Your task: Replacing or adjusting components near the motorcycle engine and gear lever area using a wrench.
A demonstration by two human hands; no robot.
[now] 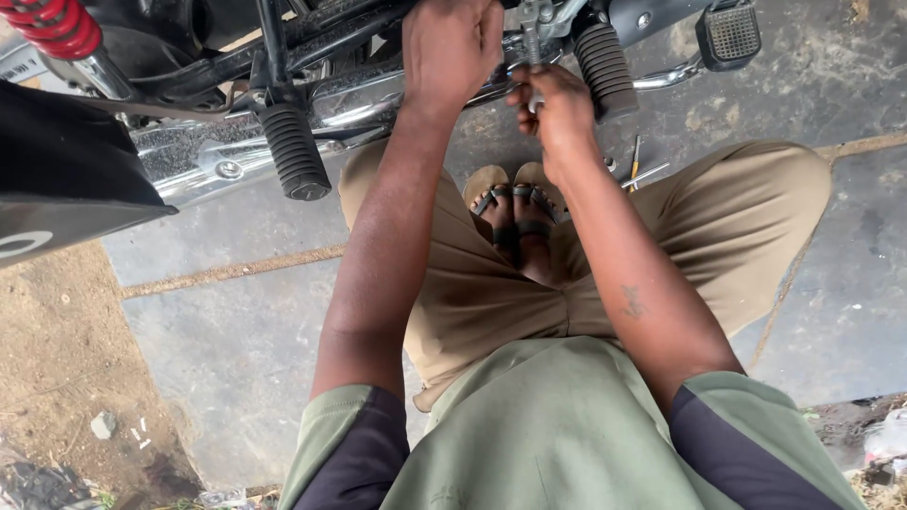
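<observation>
A squatting person worked under a motorcycle at the far edge. The right hand [557,109] gripped a small metal tool [535,57] beside the right footpeg [605,66]; the left hand [452,47] closed on the frame, likely steadying best there.

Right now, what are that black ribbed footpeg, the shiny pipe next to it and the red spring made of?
The footpeg looks like matte black rubber: dull, with moulded ribs. The pipe looks like chrome-plated metal, since it is mirror-bright with dust specks. The red spring is probably painted steel: a glossy, thick coil. The left hand and right hand work close by; the right holds a slim metal tool.
</observation>
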